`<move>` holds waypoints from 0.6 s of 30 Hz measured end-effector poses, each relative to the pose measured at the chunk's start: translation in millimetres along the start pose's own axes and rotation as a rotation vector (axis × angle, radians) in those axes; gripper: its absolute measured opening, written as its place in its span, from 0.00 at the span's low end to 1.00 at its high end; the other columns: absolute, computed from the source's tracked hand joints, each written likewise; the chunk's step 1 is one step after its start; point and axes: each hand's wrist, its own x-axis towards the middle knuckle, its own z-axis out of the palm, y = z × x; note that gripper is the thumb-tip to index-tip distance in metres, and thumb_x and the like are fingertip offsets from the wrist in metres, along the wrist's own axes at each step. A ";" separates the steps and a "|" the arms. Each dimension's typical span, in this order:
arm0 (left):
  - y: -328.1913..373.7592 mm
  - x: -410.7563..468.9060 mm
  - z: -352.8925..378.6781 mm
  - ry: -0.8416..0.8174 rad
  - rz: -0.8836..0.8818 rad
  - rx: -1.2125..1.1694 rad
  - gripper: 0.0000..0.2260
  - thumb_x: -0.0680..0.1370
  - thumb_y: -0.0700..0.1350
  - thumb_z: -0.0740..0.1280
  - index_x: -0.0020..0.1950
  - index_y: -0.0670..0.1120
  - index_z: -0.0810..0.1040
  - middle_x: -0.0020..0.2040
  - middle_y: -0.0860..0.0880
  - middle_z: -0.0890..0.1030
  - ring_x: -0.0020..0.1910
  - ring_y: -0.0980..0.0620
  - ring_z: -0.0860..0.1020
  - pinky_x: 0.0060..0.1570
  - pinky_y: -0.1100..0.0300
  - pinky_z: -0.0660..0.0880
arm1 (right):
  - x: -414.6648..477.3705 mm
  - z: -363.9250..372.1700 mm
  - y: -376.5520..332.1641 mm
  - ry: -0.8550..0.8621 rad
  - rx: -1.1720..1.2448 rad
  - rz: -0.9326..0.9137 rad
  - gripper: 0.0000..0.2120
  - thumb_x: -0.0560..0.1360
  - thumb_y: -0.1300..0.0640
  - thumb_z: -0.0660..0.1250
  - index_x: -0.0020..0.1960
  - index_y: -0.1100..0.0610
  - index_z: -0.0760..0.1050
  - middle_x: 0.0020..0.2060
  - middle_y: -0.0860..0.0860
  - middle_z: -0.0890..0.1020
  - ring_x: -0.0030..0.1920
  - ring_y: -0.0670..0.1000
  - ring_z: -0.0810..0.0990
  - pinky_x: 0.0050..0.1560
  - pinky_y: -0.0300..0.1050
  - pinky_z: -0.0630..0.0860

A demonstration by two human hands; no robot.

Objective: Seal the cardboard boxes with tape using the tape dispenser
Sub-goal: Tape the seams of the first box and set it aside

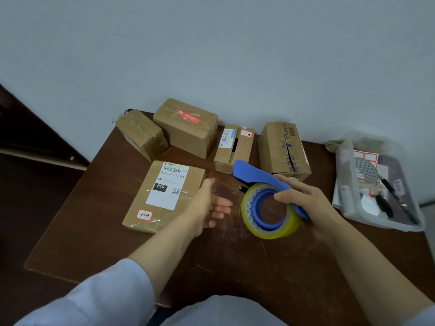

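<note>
Tape dispenser, blue, held above the table by the right hand. The fingers are curled over its handle and the thumb lies against the blue core of the tape roll, which is yellowish-clear and sits below the fingers. The dispenser's nose points away from the fingertips. Left hand, just left of the roll, has its fingers straight and slightly apart and holds nothing. Its thumb is raised beside the right edge of the flat labelled box; whether they touch cannot be told. Beyond both sets of fingertips: small box, large box, narrow box, upright box. Right of the right hand's knuckles: clear plastic bin.
</note>
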 end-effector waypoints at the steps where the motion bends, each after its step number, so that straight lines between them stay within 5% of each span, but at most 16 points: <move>1: 6.1 1.2 2.4 -0.070 -0.085 -0.062 0.37 0.75 0.70 0.50 0.43 0.39 0.82 0.38 0.45 0.83 0.30 0.53 0.71 0.23 0.66 0.60 | -1.3 0.2 -1.2 -0.004 -0.013 -0.023 0.32 0.51 0.49 0.76 0.57 0.43 0.79 0.52 0.51 0.83 0.51 0.55 0.82 0.54 0.51 0.78; 4: 21.8 1.4 3.8 -0.169 -0.149 -0.104 0.43 0.67 0.77 0.53 0.47 0.37 0.81 0.38 0.45 0.84 0.29 0.54 0.72 0.18 0.69 0.57 | -6.9 1.5 -4.3 -0.033 -0.105 -0.107 0.32 0.57 0.54 0.78 0.60 0.42 0.76 0.57 0.44 0.79 0.52 0.46 0.81 0.50 0.42 0.79; 8: 33.4 -2.9 4.5 -0.154 -0.117 -0.056 0.19 0.75 0.58 0.65 0.41 0.42 0.78 0.31 0.49 0.80 0.27 0.58 0.72 0.17 0.70 0.56 | -19.9 2.8 -1.4 -0.082 -0.269 -0.221 0.34 0.67 0.63 0.76 0.64 0.38 0.68 0.61 0.33 0.71 0.54 0.33 0.76 0.48 0.35 0.78; 11: 39.1 -2.3 3.3 -0.100 -0.065 -0.018 0.07 0.77 0.41 0.62 0.40 0.44 0.74 0.29 0.50 0.74 0.21 0.60 0.70 0.16 0.71 0.54 | -30.0 2.3 6.3 -0.068 -0.438 -0.291 0.39 0.63 0.50 0.78 0.68 0.34 0.64 0.60 0.32 0.71 0.57 0.40 0.76 0.52 0.41 0.77; 14: 48.4 -5.0 3.1 -0.038 0.071 0.101 0.07 0.76 0.35 0.61 0.45 0.40 0.79 0.29 0.47 0.71 0.22 0.57 0.66 0.19 0.69 0.52 | -37.6 3.8 14.8 -0.007 -0.627 -0.403 0.42 0.61 0.39 0.71 0.72 0.37 0.60 0.52 0.40 0.74 0.50 0.46 0.76 0.49 0.43 0.74; 18: 58.9 -6.0 4.7 -0.007 0.186 0.188 0.09 0.73 0.32 0.65 0.51 0.30 0.79 0.26 0.45 0.70 0.21 0.55 0.63 0.20 0.66 0.55 | -46.4 7.4 16.4 0.033 -0.732 -0.493 0.43 0.61 0.37 0.68 0.73 0.36 0.56 0.46 0.43 0.73 0.44 0.47 0.74 0.42 0.38 0.72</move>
